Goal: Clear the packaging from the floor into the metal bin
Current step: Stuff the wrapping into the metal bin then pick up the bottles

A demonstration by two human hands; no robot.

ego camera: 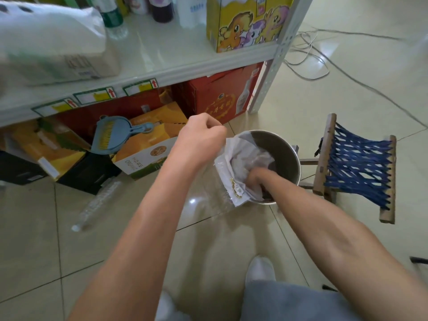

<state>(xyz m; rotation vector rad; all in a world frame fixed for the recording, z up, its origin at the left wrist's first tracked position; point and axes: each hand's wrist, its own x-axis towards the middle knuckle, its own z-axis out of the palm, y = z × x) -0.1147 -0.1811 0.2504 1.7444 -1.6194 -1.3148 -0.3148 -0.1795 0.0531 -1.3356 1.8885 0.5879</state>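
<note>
A round metal bin (pixel 288 149) stands on the tiled floor in front of the shelf. A white and clear plastic packaging bag (pixel 234 174) hangs over the bin's near-left rim, partly inside. My left hand (pixel 201 135) is closed on the bag's upper edge, above the rim. My right hand (pixel 257 179) reaches down into the bin and presses on crumpled packaging there; its fingers are partly hidden by the plastic. An empty clear plastic bottle (pixel 98 202) lies on the floor to the left.
A metal shelf (pixel 148 61) with boxes, bottles and a wrapped pack stands behind. Cardboard boxes and a blue dustpan (pixel 113 137) sit under it. A small folding stool with blue webbing (pixel 356 172) stands right of the bin. Cables (pixel 324 59) trail across the floor.
</note>
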